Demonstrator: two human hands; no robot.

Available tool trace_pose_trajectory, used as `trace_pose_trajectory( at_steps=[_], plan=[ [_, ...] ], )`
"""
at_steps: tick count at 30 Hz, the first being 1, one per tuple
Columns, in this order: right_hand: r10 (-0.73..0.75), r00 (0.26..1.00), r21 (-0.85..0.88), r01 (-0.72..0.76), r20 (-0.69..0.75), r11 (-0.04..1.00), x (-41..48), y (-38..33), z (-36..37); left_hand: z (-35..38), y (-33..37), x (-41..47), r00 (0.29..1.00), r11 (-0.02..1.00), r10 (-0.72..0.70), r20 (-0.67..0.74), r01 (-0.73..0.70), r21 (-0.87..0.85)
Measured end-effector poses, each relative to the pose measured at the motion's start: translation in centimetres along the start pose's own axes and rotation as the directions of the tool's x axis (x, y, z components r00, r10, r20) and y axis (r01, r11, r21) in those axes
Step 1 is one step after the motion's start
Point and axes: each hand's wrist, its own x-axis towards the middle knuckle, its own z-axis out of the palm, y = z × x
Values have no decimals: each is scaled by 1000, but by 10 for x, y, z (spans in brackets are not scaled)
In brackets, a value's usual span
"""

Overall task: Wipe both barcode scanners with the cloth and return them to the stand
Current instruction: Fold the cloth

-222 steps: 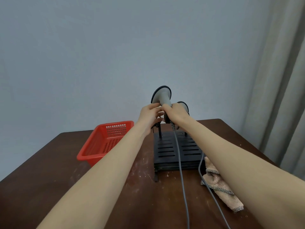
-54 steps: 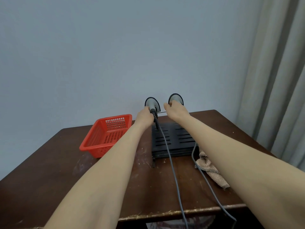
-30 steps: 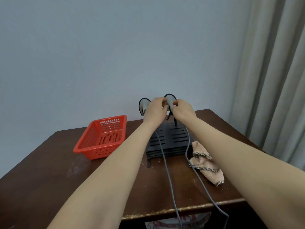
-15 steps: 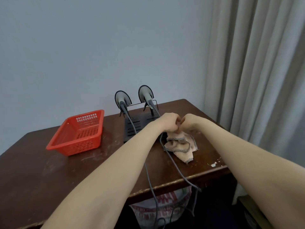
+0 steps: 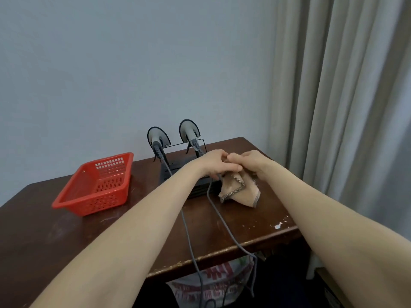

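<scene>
Two grey barcode scanners, the left scanner (image 5: 157, 138) and the right scanner (image 5: 189, 131), sit upright in the black stand (image 5: 175, 168) at the back of the table. Their grey cables (image 5: 224, 221) run over the front edge. The beige cloth (image 5: 241, 192) with a checked border hangs lifted off the table just right of the stand. My left hand (image 5: 216, 164) and my right hand (image 5: 250, 161) meet above it, both pinching its top edge.
A red plastic basket (image 5: 97, 185) stands on the left of the dark wooden table (image 5: 66, 236). A grey curtain (image 5: 344, 107) hangs at the right. A printed bag (image 5: 213, 283) lies under the table's front edge.
Both hands left the scanners in the stand and came to the cloth. They now hold it raised from the table. The view has swung to the right.
</scene>
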Motion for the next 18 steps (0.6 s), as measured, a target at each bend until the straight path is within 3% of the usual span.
trace_pose_trajectory(
  at_steps=[3, 7, 13, 15, 18],
  plan=[
    [-43, 998, 204, 33, 44, 978, 5, -11, -2, -1, 5, 7, 995, 989, -19, -93, 4, -151],
    [-69, 998, 339, 62, 10, 939, 12, -20, -6, -5, 11, 16, 985, 948, -68, -156, 15, -317],
    [-22, 998, 543, 50, -58, 838, 17, -23, -13, -25, 2, 24, 896, 735, -288, -338, -20, -678],
    [-36, 999, 516, 21, 19, 856, 15, -22, -17, -31, -1, 22, 865, 719, -311, -393, -56, -693],
    [6, 983, 259, -54, 185, 964, 10, -19, -15, -38, -2, 17, 835, 697, -326, -443, -104, -710]
  ],
)
